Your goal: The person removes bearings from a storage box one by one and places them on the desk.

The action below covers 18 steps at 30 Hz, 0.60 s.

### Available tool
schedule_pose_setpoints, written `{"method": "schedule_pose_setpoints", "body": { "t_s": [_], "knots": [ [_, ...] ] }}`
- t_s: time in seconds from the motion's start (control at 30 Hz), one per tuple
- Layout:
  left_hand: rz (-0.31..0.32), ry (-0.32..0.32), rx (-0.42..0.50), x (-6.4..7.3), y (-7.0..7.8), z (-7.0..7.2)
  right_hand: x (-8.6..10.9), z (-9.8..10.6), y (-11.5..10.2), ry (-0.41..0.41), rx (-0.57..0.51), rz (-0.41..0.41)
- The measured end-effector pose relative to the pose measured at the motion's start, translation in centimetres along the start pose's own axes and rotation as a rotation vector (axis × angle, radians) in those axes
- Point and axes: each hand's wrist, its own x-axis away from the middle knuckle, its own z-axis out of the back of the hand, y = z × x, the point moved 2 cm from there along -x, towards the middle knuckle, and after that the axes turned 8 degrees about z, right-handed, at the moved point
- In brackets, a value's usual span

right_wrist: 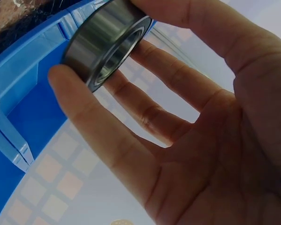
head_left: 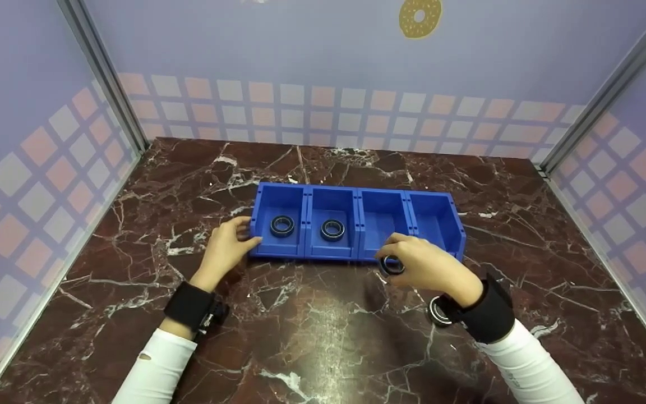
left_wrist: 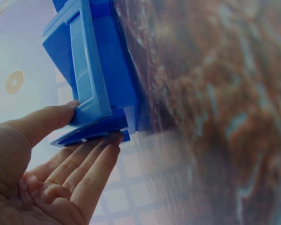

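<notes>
A row of joined blue storage bins [head_left: 306,255] stands on the table. One ball bearing [head_left: 282,234] lies flat in the leftmost bin, and another bearing [head_left: 332,238] lies in the bin beside it. At the row's left end, my left hand [head_left: 229,244] holds the outer wall, thumb on the front edge and fingers against the side, as the left wrist view shows. My right hand [head_left: 421,261] pinches a third bearing [right_wrist: 91,49] between thumb and fingertips, tilted, just in front of the third bin. Under my right wrist a further bearing [head_left: 434,315] lies partly hidden on the table.
The dark red marbled tabletop [head_left: 300,348] reaches to panels on the left, back and right. Pale squares pattern the back panel [head_left: 334,45], and metal posts [head_left: 107,73] stand at the corners. The two right-hand bins [head_left: 435,219] show no bearing in their visible parts.
</notes>
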Motion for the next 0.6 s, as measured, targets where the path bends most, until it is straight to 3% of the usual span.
{"method": "schedule_pose_setpoints", "body": {
  "t_s": [0.17, 0.4, 0.6],
  "knots": [
    [-0.005, 0.003, 0.01, -0.1, 0.0, 0.0, 0.3, -0.4, -0.2, 0.011, 0.018, 0.03],
    [-0.003, 0.003, 0.004, -0.1, -0.1, -0.1, 0.8, -0.9, -0.4, -0.024, -0.027, -0.014],
    [-0.004, -0.001, 0.0, -0.1, -0.1, -0.1, 1.1, -1.5, -0.5, -0.019, -0.055, -0.007]
  ]
}}
